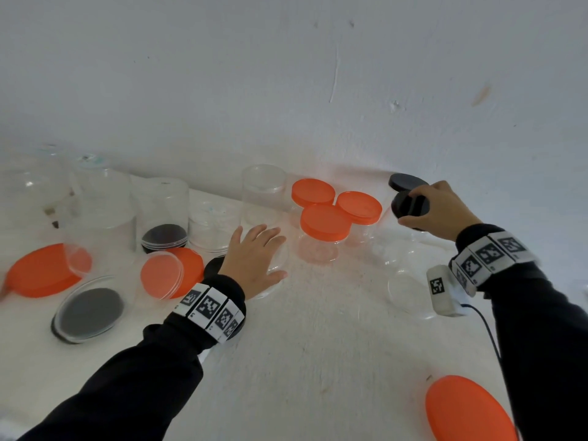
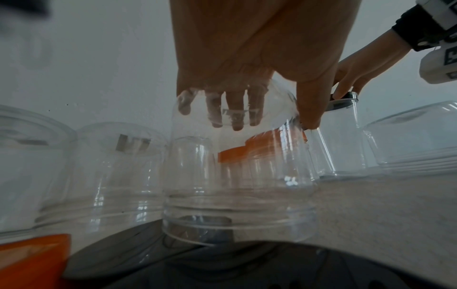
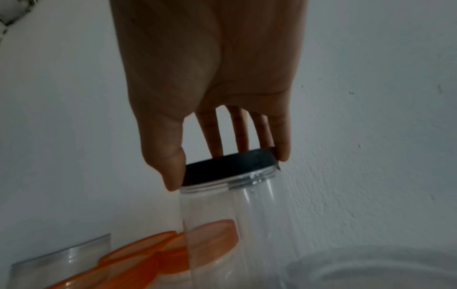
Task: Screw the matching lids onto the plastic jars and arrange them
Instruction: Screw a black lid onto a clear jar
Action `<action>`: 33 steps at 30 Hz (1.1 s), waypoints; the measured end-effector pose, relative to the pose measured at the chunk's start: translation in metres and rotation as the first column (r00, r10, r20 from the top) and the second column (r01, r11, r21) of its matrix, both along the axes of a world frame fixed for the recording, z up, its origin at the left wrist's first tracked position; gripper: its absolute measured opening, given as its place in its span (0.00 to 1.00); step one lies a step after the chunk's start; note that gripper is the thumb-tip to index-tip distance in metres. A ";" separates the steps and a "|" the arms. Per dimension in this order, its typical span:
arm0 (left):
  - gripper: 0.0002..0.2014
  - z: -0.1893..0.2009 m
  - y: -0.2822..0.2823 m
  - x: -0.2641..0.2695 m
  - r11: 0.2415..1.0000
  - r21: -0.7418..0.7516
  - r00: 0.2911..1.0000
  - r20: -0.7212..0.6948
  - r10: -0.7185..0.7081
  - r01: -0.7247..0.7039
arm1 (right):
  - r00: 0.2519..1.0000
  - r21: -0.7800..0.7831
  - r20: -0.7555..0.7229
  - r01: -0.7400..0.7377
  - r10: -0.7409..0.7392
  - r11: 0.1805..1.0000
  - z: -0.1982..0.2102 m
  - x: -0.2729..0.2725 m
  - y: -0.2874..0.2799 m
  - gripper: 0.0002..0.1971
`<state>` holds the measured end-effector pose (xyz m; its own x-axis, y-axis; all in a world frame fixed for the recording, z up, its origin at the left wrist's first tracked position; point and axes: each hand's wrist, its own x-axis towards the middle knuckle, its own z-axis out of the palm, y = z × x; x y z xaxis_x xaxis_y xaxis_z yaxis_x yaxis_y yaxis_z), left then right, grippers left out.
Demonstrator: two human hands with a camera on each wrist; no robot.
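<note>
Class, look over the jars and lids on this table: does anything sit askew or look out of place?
Yes. Several clear jars stand upside down, one under the left hand. At the right, the black lid gripped by the right hand sits tilted on its jar, threads showing.

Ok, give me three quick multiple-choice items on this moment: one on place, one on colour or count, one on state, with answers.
1. Where is the right hand?
A. On the black lid of a clear jar at far right
B. On the loose orange lid near the bottom edge
C. Flat on the table

2. How many orange-lidded jars stand clustered in the middle?
A. One
B. Three
C. Five

3. How does the upside-down clear jar under the left hand stand?
A. Capped in orange
B. Lying on its side
C. Mouth down, no lid

Answers: 1 A, the right wrist view shows the fingers round the black lid. 2 B, the head view shows three orange tops together. 3 C, the left wrist view shows its threaded neck at the bottom.
</note>
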<state>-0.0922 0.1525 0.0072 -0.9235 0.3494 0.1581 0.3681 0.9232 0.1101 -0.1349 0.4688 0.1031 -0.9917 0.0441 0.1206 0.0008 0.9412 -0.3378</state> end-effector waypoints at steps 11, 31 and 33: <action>0.31 -0.002 0.000 -0.001 1.000 0.010 1.000 -0.016 0.002 -0.002 | 0.994 0.062 -0.110 -0.019 0.026 0.998 -0.013 -0.006 -0.005 0.18; 0.33 -0.004 0.001 -0.002 1.000 -0.015 1.000 -0.018 0.007 -0.007 | 0.985 0.041 0.140 0.093 -0.098 0.995 -0.045 0.059 0.011 0.54; 0.33 -0.004 0.001 -0.003 1.000 -0.011 1.000 -0.019 0.003 -0.004 | 0.966 0.102 0.241 0.067 -0.090 0.992 -0.054 0.060 0.014 0.55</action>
